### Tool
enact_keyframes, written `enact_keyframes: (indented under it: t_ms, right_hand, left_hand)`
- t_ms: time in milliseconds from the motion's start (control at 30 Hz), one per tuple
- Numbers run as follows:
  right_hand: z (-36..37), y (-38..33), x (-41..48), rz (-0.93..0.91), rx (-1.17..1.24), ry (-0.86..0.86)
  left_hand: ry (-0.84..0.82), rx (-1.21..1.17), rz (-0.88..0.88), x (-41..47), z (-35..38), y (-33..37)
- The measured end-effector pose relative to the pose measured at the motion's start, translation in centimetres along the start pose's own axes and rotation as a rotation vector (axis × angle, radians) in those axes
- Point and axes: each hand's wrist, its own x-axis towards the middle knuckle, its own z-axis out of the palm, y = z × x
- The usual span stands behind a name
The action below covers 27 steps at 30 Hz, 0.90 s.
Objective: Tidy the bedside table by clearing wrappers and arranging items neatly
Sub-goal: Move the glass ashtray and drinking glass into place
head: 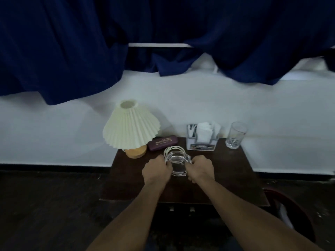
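A clear glass ashtray [178, 164] is near the middle of the dark wooden bedside table [226, 178]. My left hand [156, 170] grips its left side and my right hand [200, 168] grips its right side. A coiled white cord [174, 149] lies just behind the ashtray and shows through the glass. At the table's back left stands a lamp with a cream pleated shade [131, 125] on a round wooden base [136, 151]. A dark purple case [162, 142] lies next to the base.
A grey organiser [201, 144] with white tissues stands at the back centre, and an empty drinking glass [235, 134] at the back right. A white wall and dark blue curtains [72, 51] rise behind. A round dark red bin [293, 218] is on the floor at the right.
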Motion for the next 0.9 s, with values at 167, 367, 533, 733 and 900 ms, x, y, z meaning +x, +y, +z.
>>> enact_keyframes:
  t_ms: [167,367,533,733,900]
  right_hand:
    - [-6.1,4.8,2.0,0.048,0.015,0.091]
    - [-10.2,9.4,5.2,0.097,0.004,0.154]
    - [-11.1,11.8,7.9,0.128,-0.005,0.148]
    - [-10.3,13.3,10.3,0.108,-0.029,0.134]
    - [-10.8,13.4,10.8,0.11,-0.09,0.158]
  left_hand:
    - [-0.043,-0.007,0.079,-0.1,3.3,7.7]
    - [-0.122,-0.054,0.067,0.8,8.0,14.4]
    - [-0.168,-0.082,0.04,2.4,11.1,16.9]
    - [-0.141,-0.091,0.049,3.9,13.1,17.4]
    - [-0.11,-0.15,0.046,4.0,13.7,17.3]
